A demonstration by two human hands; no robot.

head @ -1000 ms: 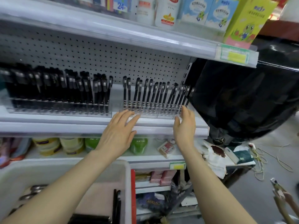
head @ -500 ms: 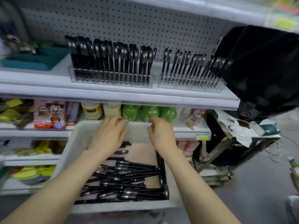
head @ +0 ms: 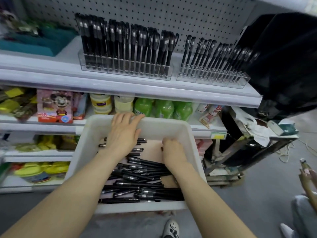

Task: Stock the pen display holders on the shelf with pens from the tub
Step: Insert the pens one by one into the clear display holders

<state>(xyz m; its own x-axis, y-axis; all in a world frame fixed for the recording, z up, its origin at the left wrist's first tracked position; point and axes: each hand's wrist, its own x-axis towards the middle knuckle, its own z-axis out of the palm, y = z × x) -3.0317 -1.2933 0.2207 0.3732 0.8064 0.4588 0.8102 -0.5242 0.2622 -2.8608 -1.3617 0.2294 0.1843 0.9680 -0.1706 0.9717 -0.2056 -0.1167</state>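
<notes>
A white plastic tub (head: 171,124) sits in front of me, below the pen shelf, with several black pens (head: 140,177) loose on its floor. My left hand (head: 123,133) lies over the tub's far end, its straight fingers reaching across the far rim. My right hand (head: 173,152) is down inside the tub with curled fingers, and a dark pen end shows at the fingertips. On the shelf (head: 120,87) above stand two clear display holders: the left holder (head: 125,71) is packed with black pens, while the pens in the right holder (head: 212,78) stand more thinly.
A black bag (head: 283,66) hangs right of the shelf, against the right holder. Teal trays (head: 34,43) sit at the shelf's left. Green bottles (head: 163,109) and jars fill the lower shelf behind the tub. Another person's hand (head: 307,174) shows at the right edge.
Both hands came down from the pen shelf's front edge to the tub. My view dropped with them. The right hand has gone from the far rim down among the pens.
</notes>
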